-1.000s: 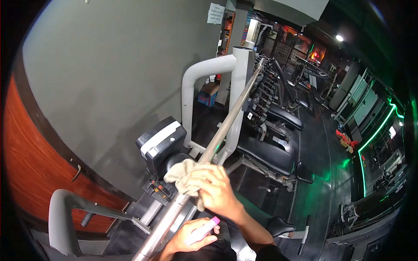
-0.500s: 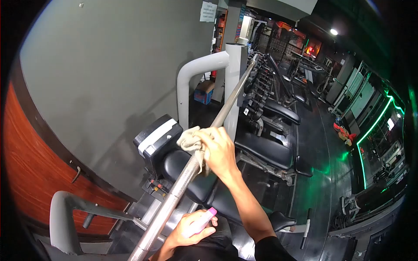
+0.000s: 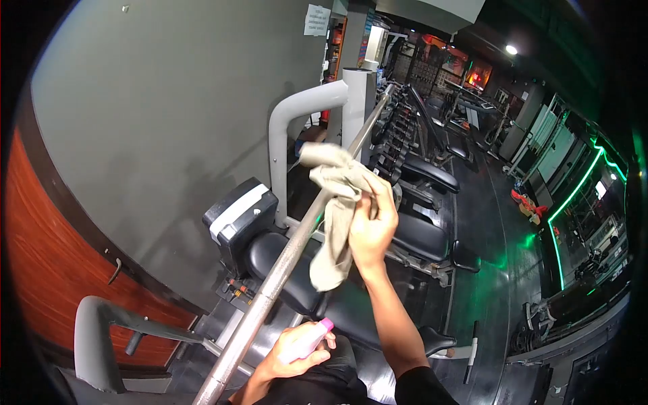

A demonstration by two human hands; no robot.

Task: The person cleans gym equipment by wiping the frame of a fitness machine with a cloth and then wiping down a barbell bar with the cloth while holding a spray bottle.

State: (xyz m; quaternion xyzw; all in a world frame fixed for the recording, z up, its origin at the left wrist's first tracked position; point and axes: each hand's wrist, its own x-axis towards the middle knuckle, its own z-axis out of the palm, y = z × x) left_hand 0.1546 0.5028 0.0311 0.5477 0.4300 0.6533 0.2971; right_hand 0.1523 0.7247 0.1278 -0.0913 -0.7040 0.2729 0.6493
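Observation:
A pale beige cloth (image 3: 337, 196) hangs from my right hand (image 3: 375, 226), which is closed on it, the cloth loose and partly blurred. It is in front of a long metal barbell bar (image 3: 280, 273) that slants up and away through the view; whether cloth and bar touch I cannot tell. Low in the middle, my left hand (image 3: 289, 358) wraps around a small whitish-pink bottle (image 3: 304, 343) with a bright pink cap. That hand is just right of the bar's near end.
Under the bar lies a black padded bench (image 3: 283, 260) with a black-and-white pad (image 3: 241, 210) at its left. Grey uprights (image 3: 277, 145) stand behind and a grey frame arm (image 3: 94, 344) at lower left. Further right are more benches (image 3: 418, 236) and a dumbbell rack (image 3: 398, 131).
My right hand has lifted off the bar and moved slightly right, and the cloth, bunched around the bar before, now hangs open. My left hand keeps the bottle.

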